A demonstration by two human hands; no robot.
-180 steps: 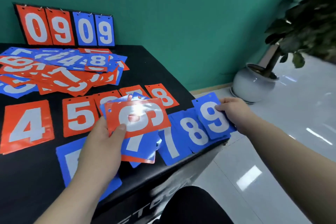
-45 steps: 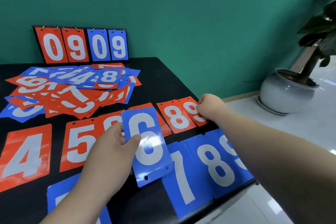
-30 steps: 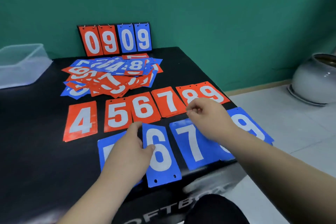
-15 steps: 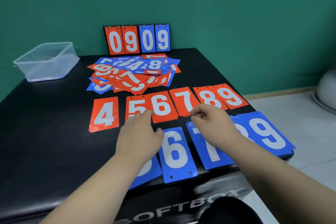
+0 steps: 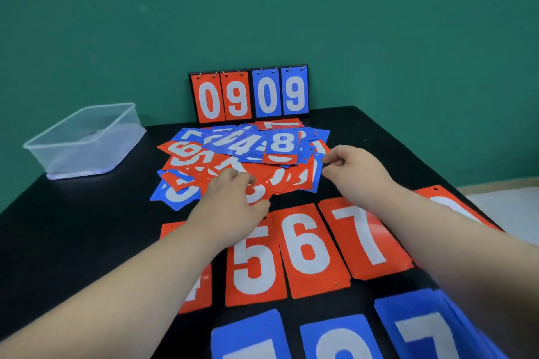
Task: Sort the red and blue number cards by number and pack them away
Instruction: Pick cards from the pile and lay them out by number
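Observation:
A loose pile of red and blue number cards (image 5: 242, 151) lies mid-table. My left hand (image 5: 233, 198) reaches into its near edge, and thumb and fingers grip a red card (image 5: 257, 193). At the pile's right edge my right hand (image 5: 354, 167) pinches a blue card (image 5: 316, 175) with curled fingers. In front of the pile lies a sorted red row: 4 (image 5: 198, 291) half under my left forearm, 5 (image 5: 253, 259), 6 (image 5: 309, 245), 7 (image 5: 361, 236), and a further card (image 5: 446, 201) behind my right arm. A blue row (image 5: 338, 341) lies nearest me, cut off by the frame.
A flip scoreboard (image 5: 250, 93) reading 0909 stands against the green wall behind the pile. A clear plastic box (image 5: 84, 140) sits at the back left of the black table (image 5: 73, 227). The table's right edge drops to a pale floor (image 5: 507, 198).
Both hands have left the sorted rows and moved forward to the loose pile. The blue 6 that my left hand held lies in the blue row. The view has tilted toward the pile.

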